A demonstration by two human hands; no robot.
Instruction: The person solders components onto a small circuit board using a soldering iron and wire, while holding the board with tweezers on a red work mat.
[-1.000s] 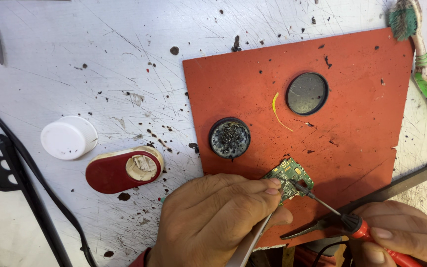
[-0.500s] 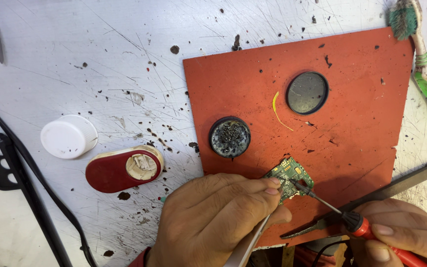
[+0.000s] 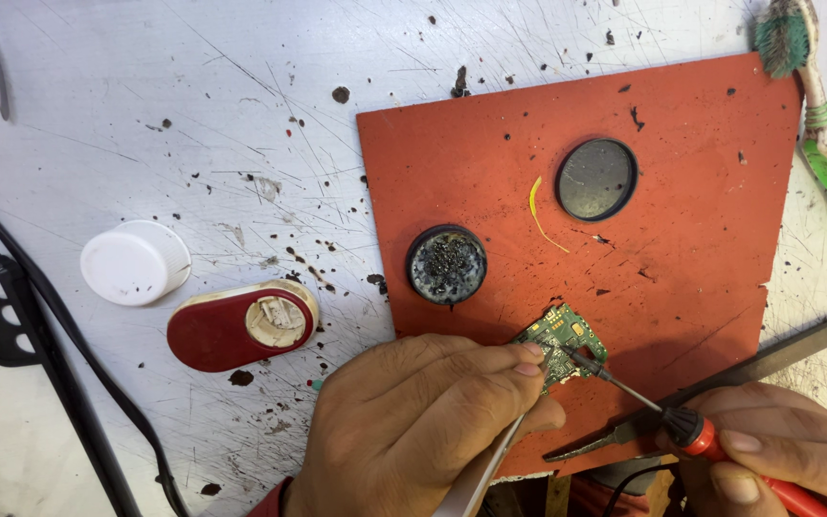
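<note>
Round tin point(image 3: 446, 265) holds dark crumbs; second tin point(image 3: 596, 179) bare.

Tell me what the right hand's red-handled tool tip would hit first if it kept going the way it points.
The right hand aims the red-handled tool up and left, and its tip already seems to touch the small green circuit board held by the left hand. Straight on, it likely meets those fingertips next.

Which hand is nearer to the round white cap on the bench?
Left. The left hand lies right of and below the white cap, past the red oval case. The right hand sits at the far bottom-right corner, holding the soldering iron.
</note>
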